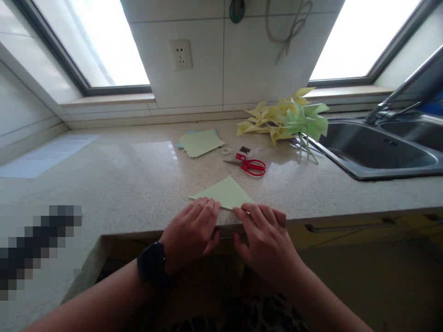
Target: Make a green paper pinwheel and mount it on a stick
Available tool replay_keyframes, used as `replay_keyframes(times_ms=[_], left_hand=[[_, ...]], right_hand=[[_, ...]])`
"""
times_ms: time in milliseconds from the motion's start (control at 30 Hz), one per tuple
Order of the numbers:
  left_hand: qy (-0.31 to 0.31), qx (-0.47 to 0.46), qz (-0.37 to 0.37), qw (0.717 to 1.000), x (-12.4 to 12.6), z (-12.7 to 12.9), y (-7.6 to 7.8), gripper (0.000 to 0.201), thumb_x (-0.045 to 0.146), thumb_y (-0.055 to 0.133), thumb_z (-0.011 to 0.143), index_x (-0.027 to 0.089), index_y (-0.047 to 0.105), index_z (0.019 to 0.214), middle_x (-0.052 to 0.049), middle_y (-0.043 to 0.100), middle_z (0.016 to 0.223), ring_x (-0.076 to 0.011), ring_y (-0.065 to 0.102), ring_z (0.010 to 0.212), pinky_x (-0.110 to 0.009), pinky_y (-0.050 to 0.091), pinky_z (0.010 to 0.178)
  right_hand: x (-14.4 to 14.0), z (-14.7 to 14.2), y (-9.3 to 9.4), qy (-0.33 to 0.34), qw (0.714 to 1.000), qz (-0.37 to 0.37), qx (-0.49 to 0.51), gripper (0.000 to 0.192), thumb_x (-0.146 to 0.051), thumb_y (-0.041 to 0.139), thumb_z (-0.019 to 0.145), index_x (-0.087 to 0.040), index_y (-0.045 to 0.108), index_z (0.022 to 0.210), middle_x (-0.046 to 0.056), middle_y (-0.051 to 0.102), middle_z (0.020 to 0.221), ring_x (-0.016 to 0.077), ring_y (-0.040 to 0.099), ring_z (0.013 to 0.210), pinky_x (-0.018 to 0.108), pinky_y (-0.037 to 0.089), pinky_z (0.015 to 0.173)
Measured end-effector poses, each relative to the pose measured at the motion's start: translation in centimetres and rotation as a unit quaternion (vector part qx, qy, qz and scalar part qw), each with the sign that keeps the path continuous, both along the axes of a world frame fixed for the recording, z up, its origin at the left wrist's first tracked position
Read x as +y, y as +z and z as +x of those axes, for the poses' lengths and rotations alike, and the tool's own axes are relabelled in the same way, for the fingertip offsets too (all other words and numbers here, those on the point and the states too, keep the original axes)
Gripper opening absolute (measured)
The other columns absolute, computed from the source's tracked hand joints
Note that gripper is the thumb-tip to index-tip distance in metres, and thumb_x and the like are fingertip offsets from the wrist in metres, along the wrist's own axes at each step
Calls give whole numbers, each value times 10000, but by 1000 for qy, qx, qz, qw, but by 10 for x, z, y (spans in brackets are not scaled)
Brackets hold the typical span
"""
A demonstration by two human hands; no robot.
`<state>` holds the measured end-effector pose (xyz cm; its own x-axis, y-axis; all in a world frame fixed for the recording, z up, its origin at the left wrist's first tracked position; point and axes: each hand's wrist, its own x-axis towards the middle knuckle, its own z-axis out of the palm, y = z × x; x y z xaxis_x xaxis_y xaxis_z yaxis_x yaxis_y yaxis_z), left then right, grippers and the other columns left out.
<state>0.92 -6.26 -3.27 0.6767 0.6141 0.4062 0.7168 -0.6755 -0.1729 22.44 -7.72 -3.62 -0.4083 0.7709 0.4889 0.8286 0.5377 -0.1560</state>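
Note:
A pale green sheet of paper [226,191], folded into a triangle, lies near the front edge of the counter with its point facing the wall. My left hand [194,223] rests on the left part of its folded edge, fingers together and laid flat, thumb apart below the counter edge. At the right end of the same fold, my right hand [265,228] presses with its fingertips; the fingers are slightly bent and the thumb is away from them. Both hands cover parts of the fold. A black watch [152,262] is on my left wrist.
Beyond the folded paper lie red-handled scissors [254,166], a small red box [243,153], a tape roll [226,151] and a paper stack [202,143]. Yellow and green paper pinwheels [290,117] stand beside the steel sink [380,143]. Printed sheets [48,154] lie left.

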Motion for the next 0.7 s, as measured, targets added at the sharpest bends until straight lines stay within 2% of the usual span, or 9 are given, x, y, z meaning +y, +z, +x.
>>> replay_keyframes(times_ms=[167,700], left_hand=[[1,-8,-6,1000,1,0,0,511,233,575,884,0,538,1337,-229,636,1275,-357,604,1189,-486,528,1031],[5,-3,-63,998,3,3,3,636,256,594,854,-34,466,1406,-247,585,1344,-357,549,1255,-480,453,1120]], right_hand=[[1,2,0,8,1000,16,2,371,-176,714,821,-181,652,1187,65,684,1097,256,582,987,435,381,903],[10,5,5,12,999,11,-33,449,-223,724,814,-158,649,1253,86,677,1085,286,566,991,446,397,890]])
